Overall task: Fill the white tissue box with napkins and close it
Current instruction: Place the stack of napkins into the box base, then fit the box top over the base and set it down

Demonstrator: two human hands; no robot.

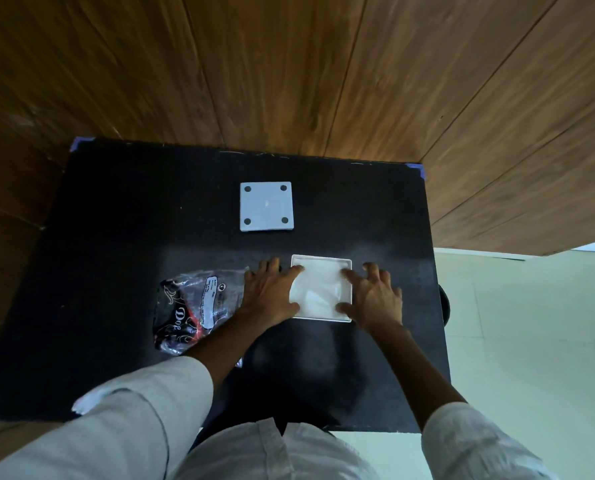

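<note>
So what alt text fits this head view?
Two bare hands, left hand and right hand, press napkins into an open white box on a black table; its lid lies beyond, a plastic wrapper at left.

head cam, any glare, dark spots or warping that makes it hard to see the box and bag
Head view: the napkins in the box are blown out white, with little detail; the bag shows small glints; the black table swallows shadows, with a pale sheen near the box; wide-angle bending curves the wall planks; both hands stay sharp.
</note>
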